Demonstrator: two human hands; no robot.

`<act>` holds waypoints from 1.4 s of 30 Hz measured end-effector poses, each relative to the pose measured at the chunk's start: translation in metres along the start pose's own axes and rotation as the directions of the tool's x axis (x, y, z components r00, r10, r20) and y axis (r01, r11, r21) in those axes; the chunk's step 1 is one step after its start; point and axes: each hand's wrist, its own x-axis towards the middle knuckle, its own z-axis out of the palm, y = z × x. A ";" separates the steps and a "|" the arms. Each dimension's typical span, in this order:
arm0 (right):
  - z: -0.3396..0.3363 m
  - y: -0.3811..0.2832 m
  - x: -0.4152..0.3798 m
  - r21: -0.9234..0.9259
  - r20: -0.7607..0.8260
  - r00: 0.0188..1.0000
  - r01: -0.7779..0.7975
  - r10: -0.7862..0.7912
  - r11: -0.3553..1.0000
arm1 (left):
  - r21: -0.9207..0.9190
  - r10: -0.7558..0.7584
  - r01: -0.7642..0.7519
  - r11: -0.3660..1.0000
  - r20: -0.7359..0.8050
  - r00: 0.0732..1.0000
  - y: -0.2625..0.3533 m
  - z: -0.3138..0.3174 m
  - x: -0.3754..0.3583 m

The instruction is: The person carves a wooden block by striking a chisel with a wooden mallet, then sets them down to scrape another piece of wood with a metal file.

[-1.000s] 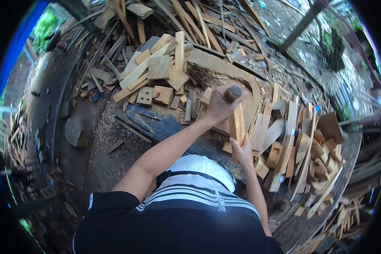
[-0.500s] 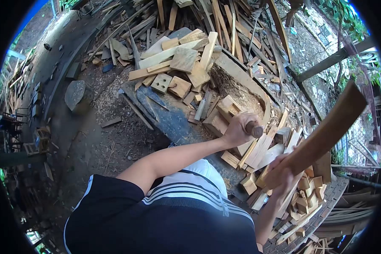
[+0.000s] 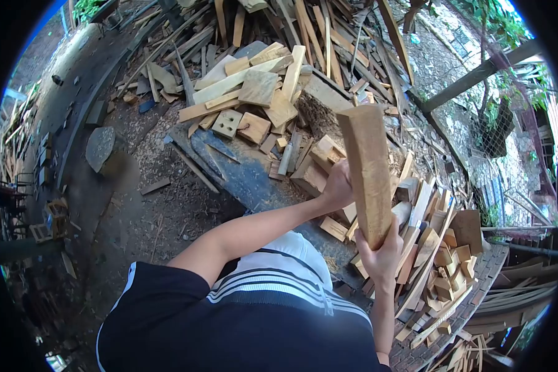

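My right hand (image 3: 383, 255) grips the lower end of a long, thick piece of wood (image 3: 367, 167), fingers and thumb around its sides. The piece stands up toward the camera, its cut end at the top. My left hand (image 3: 339, 186) is closed just left of the wood, its fingertips partly hidden behind it. The round wooden handle it grips shows half a second ago but is hidden now by the piece. Beneath both hands is a low work surface (image 3: 254, 180) dusted with shavings.
Offcuts and blocks (image 3: 258, 88) are heaped at the far side of the work surface. More small blocks (image 3: 443, 288) are piled at the right. Long boards (image 3: 319, 37) lean at the back. A flat stone (image 3: 100, 149) sits on the dirt ground at left.
My right hand has turned the wood from slanting right to nearly upright and brought it left, in front of my left hand. The left hand has shifted slightly left.
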 end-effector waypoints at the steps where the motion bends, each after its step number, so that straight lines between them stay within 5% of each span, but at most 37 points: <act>1: 0.002 0.003 -0.001 0.024 -0.013 0.997 0.075 -0.075 0.997 | -0.107 -0.086 0.086 0.991 -0.001 0.996 0.003 -0.002 -0.001; 2: 0.004 0.001 -0.004 0.028 -0.020 0.998 0.065 -0.065 0.997 | -0.097 -0.027 0.026 0.995 -0.011 1.000 -0.003 -0.005 -0.001; 4: 0.006 -0.005 -0.003 0.364 -0.043 0.990 -0.111 0.136 0.925 | -0.141 -0.075 0.066 0.988 -0.058 0.996 -0.011 -0.007 0.006; 7: 0.026 0.045 0.002 0.352 -0.187 0.976 -0.038 0.110 0.935 | -0.132 -0.160 0.141 0.981 -0.150 0.976 -0.017 -0.026 0.024; 9: 0.033 0.054 0.008 0.341 -0.103 0.972 -0.167 0.213 0.925 | -0.196 -0.436 0.398 0.896 -0.226 0.871 0.007 -0.042 0.040; 12: 0.063 0.087 0.007 0.293 -0.094 0.966 -0.206 0.242 0.934 | -0.365 -0.344 0.210 0.907 -0.354 0.870 0.006 -0.055 0.058; 16: 0.079 0.107 -0.002 0.381 -0.006 0.929 -0.339 0.369 0.860 | -0.441 -0.380 0.232 0.867 -0.283 0.881 0.013 -0.053 0.057; 25: 0.076 0.106 -0.005 0.359 -0.028 0.925 -0.346 0.380 0.867 | -0.013 -0.210 0.211 0.977 0.029 0.977 0.000 -0.031 0.053; 30: 0.070 0.105 -0.006 0.391 -0.019 0.920 -0.354 0.392 0.849 | 0.058 -0.107 0.106 0.993 0.001 0.994 0.002 -0.005 0.052; 33: 0.056 0.097 -0.001 0.384 -0.031 0.918 -0.355 0.396 0.853 | 0.147 -0.176 0.167 0.975 0.050 0.983 0.009 0.000 0.050; 35: 0.044 0.091 0.004 0.521 -0.079 0.914 -0.302 0.398 0.798 | 0.083 -0.058 0.058 0.995 0.007 0.998 0.000 0.013 0.042; 37: 0.024 0.075 0.009 0.458 -0.258 0.924 -0.141 0.283 0.878 | 0.117 0.020 -0.018 0.993 -0.018 1.000 -0.007 0.023 0.034; 39: -0.003 0.058 0.010 0.541 -0.288 0.891 -0.152 0.352 0.827 | 0.206 -0.086 0.080 0.975 0.020 0.996 -0.008 0.025 0.028; 42: -0.027 0.013 0.015 0.648 -0.404 0.913 0.244 0.054 0.722 | 0.314 -0.011 0.002 0.950 0.027 1.000 -0.006 0.034 0.024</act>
